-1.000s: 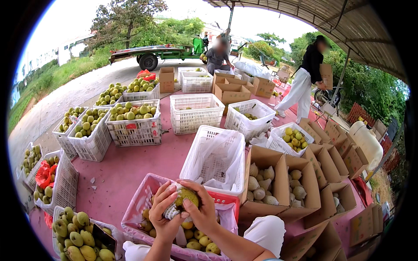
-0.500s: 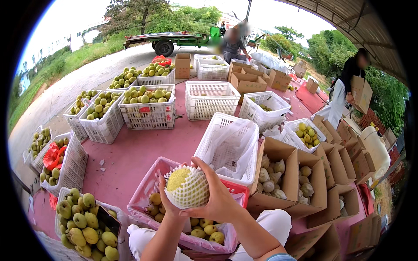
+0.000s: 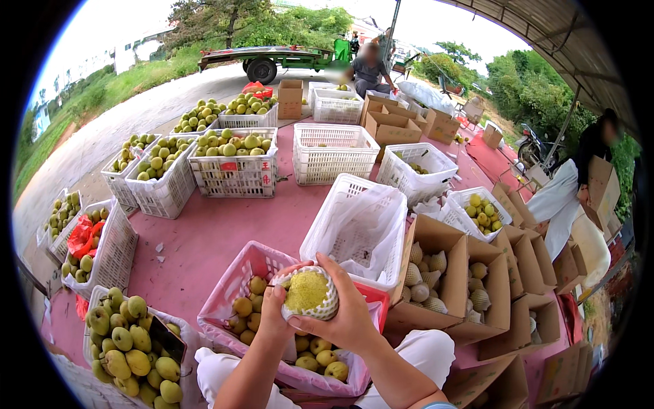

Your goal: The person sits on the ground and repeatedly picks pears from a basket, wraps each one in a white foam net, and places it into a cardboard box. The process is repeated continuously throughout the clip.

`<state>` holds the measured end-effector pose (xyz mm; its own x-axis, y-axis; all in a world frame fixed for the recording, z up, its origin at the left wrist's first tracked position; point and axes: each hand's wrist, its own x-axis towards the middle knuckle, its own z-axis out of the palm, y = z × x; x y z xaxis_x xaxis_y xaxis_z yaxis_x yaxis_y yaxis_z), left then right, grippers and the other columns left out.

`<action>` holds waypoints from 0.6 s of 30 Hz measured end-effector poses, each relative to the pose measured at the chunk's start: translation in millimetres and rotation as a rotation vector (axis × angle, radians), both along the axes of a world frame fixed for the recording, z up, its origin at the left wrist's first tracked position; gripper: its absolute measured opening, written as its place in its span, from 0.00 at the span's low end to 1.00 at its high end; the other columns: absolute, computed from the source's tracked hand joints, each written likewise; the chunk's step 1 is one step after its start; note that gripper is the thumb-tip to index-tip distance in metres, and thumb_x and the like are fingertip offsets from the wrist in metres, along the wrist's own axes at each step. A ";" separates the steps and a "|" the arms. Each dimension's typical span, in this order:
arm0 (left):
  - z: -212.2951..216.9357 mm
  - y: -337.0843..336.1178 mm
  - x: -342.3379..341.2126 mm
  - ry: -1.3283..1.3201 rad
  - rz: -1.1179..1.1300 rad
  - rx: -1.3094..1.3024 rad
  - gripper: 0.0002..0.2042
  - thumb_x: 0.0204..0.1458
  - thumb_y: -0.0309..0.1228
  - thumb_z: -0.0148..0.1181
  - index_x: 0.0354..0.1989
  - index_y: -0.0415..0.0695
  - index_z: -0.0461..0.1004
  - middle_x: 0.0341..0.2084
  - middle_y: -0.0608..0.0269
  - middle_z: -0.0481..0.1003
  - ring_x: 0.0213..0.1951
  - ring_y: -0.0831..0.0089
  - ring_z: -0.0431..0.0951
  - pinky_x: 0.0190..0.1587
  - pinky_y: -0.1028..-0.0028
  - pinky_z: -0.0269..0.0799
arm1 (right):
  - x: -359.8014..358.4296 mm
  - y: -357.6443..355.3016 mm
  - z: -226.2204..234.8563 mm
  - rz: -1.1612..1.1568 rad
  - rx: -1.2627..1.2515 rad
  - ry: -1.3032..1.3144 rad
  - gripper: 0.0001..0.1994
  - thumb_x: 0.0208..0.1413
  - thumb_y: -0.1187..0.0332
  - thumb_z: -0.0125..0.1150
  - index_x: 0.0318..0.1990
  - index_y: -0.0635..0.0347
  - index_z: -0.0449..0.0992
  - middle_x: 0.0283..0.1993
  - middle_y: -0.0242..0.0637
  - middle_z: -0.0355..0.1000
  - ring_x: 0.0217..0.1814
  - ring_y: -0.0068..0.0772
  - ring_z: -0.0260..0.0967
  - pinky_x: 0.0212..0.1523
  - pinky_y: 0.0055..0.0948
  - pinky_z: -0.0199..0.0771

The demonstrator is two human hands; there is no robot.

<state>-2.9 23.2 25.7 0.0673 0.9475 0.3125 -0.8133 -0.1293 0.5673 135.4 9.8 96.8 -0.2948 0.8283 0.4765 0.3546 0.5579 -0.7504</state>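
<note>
A yellow-green pear sits partly inside a white foam net sleeve, its bare top facing me. My left hand grips it from the left side, the thumb against the sleeve's edge. On the other side my right hand wraps round it, thumb underneath and fingers over the top. Both hands hold the pear above a pink-lined crate with several loose pears inside. Just beyond stands a white crate with a thin plastic liner.
Cardboard boxes at the right hold foam-sleeved pears. At the lower left, a dark phone lies on a pear-filled crate. More pear crates stand farther left. One person sits at the back; another carries a box at the right.
The sleeved pear has turned and moved slightly right and lower; more of its bare skin faces me. The person at the right has moved farther right with the cardboard box.
</note>
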 end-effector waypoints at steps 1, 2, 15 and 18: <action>-4.0 2.2 -1.9 -0.081 -0.092 0.032 0.22 0.57 0.39 0.55 0.56 0.40 0.67 0.63 0.56 0.61 0.62 0.63 0.63 0.65 0.62 0.59 | -0.4 -0.4 -1.9 -0.030 -0.013 0.026 0.44 0.42 0.56 0.74 0.64 0.67 0.58 0.60 0.51 0.64 0.62 0.41 0.63 0.61 0.34 0.63; -0.8 5.1 1.6 -0.001 -0.038 0.042 0.21 0.58 0.37 0.54 0.57 0.41 0.66 0.65 0.56 0.58 0.63 0.64 0.62 0.65 0.63 0.58 | 1.9 1.3 -2.8 -0.044 -0.031 0.048 0.41 0.43 0.56 0.73 0.62 0.67 0.60 0.58 0.50 0.65 0.60 0.39 0.65 0.59 0.33 0.64; -3.3 2.8 2.7 0.143 -0.314 -0.128 0.31 0.61 0.41 0.51 0.69 0.44 0.48 0.62 0.58 0.60 0.63 0.65 0.61 0.64 0.64 0.58 | 20.6 12.5 -2.2 0.036 0.264 -0.198 0.31 0.48 0.62 0.62 0.61 0.60 0.63 0.55 0.46 0.68 0.56 0.49 0.67 0.57 0.41 0.66; 3.2 -2.9 7.8 0.139 -0.269 -0.122 0.33 0.60 0.42 0.52 0.69 0.43 0.47 0.61 0.57 0.61 0.62 0.66 0.62 0.64 0.65 0.58 | 22.5 13.9 1.3 0.082 0.317 -0.255 0.32 0.47 0.64 0.60 0.62 0.60 0.62 0.55 0.45 0.68 0.56 0.49 0.67 0.57 0.42 0.66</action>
